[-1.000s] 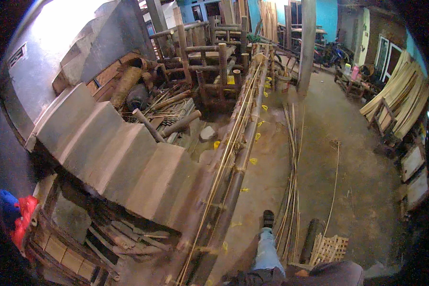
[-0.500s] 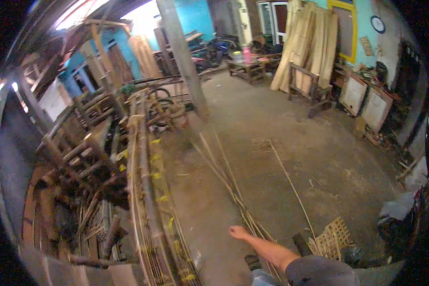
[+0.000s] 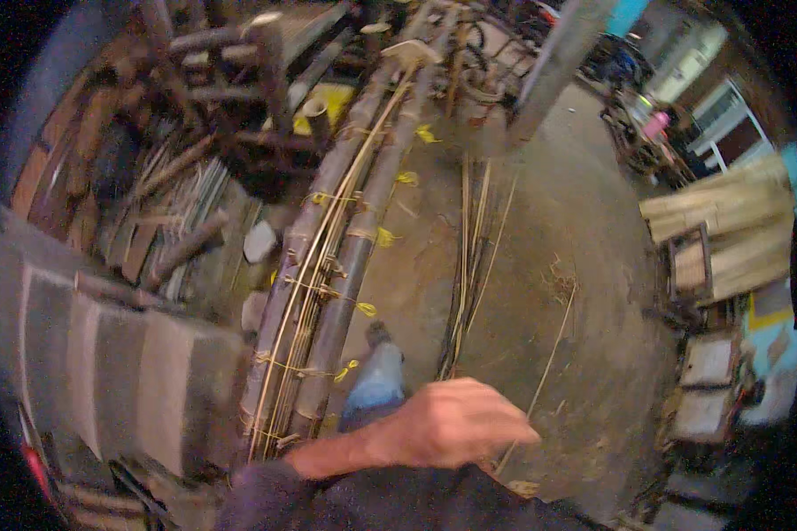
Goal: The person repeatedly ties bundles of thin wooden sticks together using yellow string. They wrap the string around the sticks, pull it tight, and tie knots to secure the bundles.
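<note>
My left hand (image 3: pixel 469 425) is smeared by motion at the lower middle, its forearm reaching in from the lower left across my body. Whether its fingers grip anything cannot be made out. Beyond it a bundle of long thin strips (image 3: pixel 468 257), pale and dark, lies on the floor. To the left, two thick bamboo poles (image 3: pixel 356 257) run away from me, with thin bamboo strips (image 3: pixel 312 288) between them and yellow ties (image 3: pixel 366 310) across. A trousered leg (image 3: pixel 376 376) of mine stands between poles and bundle. My right hand does not show.
Concrete steps (image 3: pixel 173 380) rise at the lower left, below stacked wood (image 3: pixel 195 257). A grey pillar (image 3: pixel 553 71) stands at the far right of the poles. One thin strip (image 3: pixel 549 363) crosses the floor. Pale boards (image 3: pixel 726 226) and a wooden chair (image 3: pixel 686 261) are at the right.
The view has swung left and down, bringing the poles and steps closer to the middle. My right hand and forearm have left the picture; my left arm has come in.
</note>
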`<state>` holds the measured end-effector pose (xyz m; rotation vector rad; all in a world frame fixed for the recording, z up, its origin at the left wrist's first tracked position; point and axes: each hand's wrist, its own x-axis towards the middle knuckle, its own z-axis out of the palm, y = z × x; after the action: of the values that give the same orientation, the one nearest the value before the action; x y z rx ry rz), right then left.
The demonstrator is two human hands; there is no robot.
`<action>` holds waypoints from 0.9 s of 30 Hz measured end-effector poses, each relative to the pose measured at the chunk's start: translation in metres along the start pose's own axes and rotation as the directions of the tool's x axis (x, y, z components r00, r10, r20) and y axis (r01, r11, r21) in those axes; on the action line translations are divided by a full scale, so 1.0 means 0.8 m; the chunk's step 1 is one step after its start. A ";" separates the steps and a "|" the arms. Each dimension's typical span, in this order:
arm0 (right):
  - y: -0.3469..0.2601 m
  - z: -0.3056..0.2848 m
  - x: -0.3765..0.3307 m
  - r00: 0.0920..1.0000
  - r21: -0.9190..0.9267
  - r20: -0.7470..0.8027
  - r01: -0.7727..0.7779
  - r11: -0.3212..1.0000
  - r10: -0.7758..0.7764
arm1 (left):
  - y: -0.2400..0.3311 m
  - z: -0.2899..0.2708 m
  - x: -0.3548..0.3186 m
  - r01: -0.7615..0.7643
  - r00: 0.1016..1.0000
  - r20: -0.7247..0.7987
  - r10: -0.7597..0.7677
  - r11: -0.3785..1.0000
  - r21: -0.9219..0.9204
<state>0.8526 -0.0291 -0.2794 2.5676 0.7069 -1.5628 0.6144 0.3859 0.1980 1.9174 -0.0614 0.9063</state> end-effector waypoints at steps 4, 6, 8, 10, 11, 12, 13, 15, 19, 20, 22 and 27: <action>-0.097 -0.100 0.035 0.999 -0.023 0.037 0.024 0.999 -0.024 | -0.001 -0.087 0.085 -0.280 0.948 -0.147 0.282 0.959 0.034; -0.168 -0.161 0.085 0.993 -0.024 0.001 0.117 0.993 -0.117 | -0.047 -0.138 0.106 -0.014 0.962 -0.263 0.069 0.979 0.205; -0.250 -0.221 0.155 0.967 -0.038 -0.071 0.241 0.970 -0.243 | -0.129 -0.193 0.121 0.251 0.911 -0.396 -0.112 0.914 0.319; -0.360 -0.306 0.263 0.868 -0.206 -0.171 0.431 0.879 -0.466 | -0.205 -0.253 0.111 0.572 0.735 -0.607 -0.303 0.758 0.314; -0.405 -0.356 0.323 0.792 -0.282 -0.269 0.479 0.831 -0.548 | -0.241 -0.276 0.110 0.661 0.665 -0.667 -0.334 0.679 0.319; -0.433 -0.417 0.393 0.738 -0.117 -0.495 0.467 0.877 -0.459 | -0.279 -0.293 0.111 0.657 0.649 -0.669 -0.364 0.712 0.250; -0.560 -0.448 0.394 0.835 0.248 -0.228 0.547 0.799 -0.501 | -0.312 -0.306 0.097 0.730 0.575 -0.713 -0.401 0.645 0.226; -0.715 -0.525 0.423 0.742 0.229 -0.232 0.670 0.706 -0.629 | -0.387 -0.313 0.079 0.823 0.534 -0.740 -0.409 0.449 0.346; -0.954 -0.616 0.438 0.408 0.115 -0.348 0.912 0.394 -0.844 | -0.437 -0.306 0.037 0.904 0.417 -0.733 -0.537 0.328 0.275; -1.014 -0.626 0.399 0.251 0.075 -0.424 0.967 0.243 -0.870 | -0.424 -0.300 0.041 0.964 0.242 -0.836 -0.493 0.223 0.147; -1.111 -0.651 0.262 0.419 0.422 -0.187 0.851 0.313 -0.888 | -0.362 -0.293 0.088 0.993 0.115 -0.909 -0.401 0.042 0.107; -1.244 -0.719 0.081 -0.069 0.730 0.578 0.488 0.478 -0.813 | -0.377 -0.255 0.189 0.990 -0.126 -0.909 -0.396 -0.105 -0.092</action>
<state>0.9486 1.0425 0.1309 0.6313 1.7327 -3.0961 0.7303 0.7533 0.1139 1.3374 2.2842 0.5790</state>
